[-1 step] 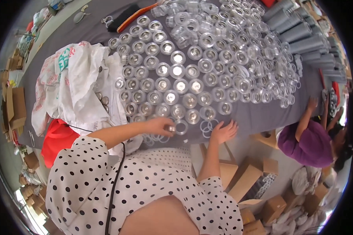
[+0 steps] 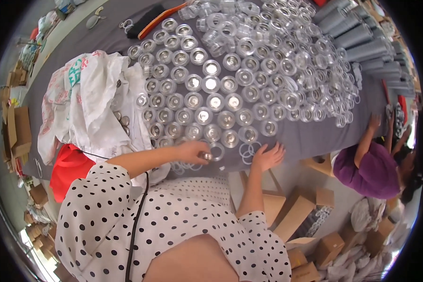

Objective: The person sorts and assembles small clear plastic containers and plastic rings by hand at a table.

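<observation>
My left hand (image 2: pixel 192 152) is closed on a small stack of shiny metal discs (image 2: pixel 205 155) close to the table's front edge. Just right of its fingertips lies a clear plastic ring (image 2: pixel 217 152). My right hand (image 2: pixel 269 157) rests at the table edge with its fingers apart and nothing visible in it. Beside it are several loose, overlapping clear rings (image 2: pixel 247 154). Beyond both hands stand many round clear plastic cases (image 2: pixel 230 138), several with a silver disc in the middle. More loose rings (image 2: pixel 185 166) lie under my left wrist.
Left stands a crumpled white sack (image 2: pixel 87 110) with metal discs (image 2: pixel 123 120) on it, above a red bag (image 2: pixel 70 171). A black and orange brush (image 2: pixel 150 22) lies far off. Grey stacks (image 2: pixel 366 44) stand right, near a person in purple (image 2: pixel 369 167). Cardboard boxes (image 2: pixel 296 211) sit below.
The metal discs in my left hand have tilted slightly and show more beyond the fingertips. My right hand stays nearly where it was.
</observation>
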A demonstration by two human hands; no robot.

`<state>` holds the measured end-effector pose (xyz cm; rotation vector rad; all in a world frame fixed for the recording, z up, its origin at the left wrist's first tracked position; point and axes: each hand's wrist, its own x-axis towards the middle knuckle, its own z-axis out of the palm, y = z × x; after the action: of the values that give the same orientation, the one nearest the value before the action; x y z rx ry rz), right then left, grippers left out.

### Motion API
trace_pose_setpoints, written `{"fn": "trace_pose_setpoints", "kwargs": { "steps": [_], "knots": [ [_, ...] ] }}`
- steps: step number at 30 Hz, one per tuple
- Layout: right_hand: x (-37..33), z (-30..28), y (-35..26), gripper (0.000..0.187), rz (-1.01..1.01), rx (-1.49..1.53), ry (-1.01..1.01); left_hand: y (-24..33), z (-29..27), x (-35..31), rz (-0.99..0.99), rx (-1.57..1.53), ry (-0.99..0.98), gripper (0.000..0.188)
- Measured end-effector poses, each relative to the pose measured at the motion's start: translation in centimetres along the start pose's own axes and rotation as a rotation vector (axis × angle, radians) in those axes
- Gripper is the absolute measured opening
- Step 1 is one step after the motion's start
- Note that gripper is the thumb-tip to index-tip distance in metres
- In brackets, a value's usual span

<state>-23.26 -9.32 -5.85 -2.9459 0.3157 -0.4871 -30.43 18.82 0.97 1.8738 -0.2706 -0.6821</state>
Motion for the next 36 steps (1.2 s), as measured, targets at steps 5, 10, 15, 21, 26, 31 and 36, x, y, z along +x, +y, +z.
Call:
{"fn": "trace_pose_setpoints", "kwargs": {
  "steps": [5,10,15,21,26,31,36],
  "knots": [
    [-0.2,0.0,0.2,0.045,0.05,0.001,-0.04,1.5,1.6,1.5,0.378,0.678,0.097,0.031],
    [0.0,-0.1,0.1,0.045,0.054,0.021,-0.03,0.5,1.5,0.3,0.416,1.065,-0.077,0.048],
    [0.1,0.1,0.2,0.045,0.054,0.024,-0.039,1.7,2.1,0.9,0.203,0.945,-0.28,0.06],
    [0.0,-0.1,0.1,0.045,0.048,0.03,-0.059,1.8,3.6,0.5,0.024,0.826,-0.271,0.06],
    [0.1,0.1,-0.2,0.044,0.049,0.024,-0.056,0.9,4.8,0.8,0.005,0.875,-0.268,0.06],
    [0.1,0.0,0.0,0.045,0.044,0.03,-0.044,0.5,6.8,1.9,0.015,1.096,-0.19,0.049],
    [0.1,-0.1,0.1,0.046,0.043,0.032,-0.036,1.4,4.2,2.2,0.138,0.964,-0.266,0.032]
  ]
}}
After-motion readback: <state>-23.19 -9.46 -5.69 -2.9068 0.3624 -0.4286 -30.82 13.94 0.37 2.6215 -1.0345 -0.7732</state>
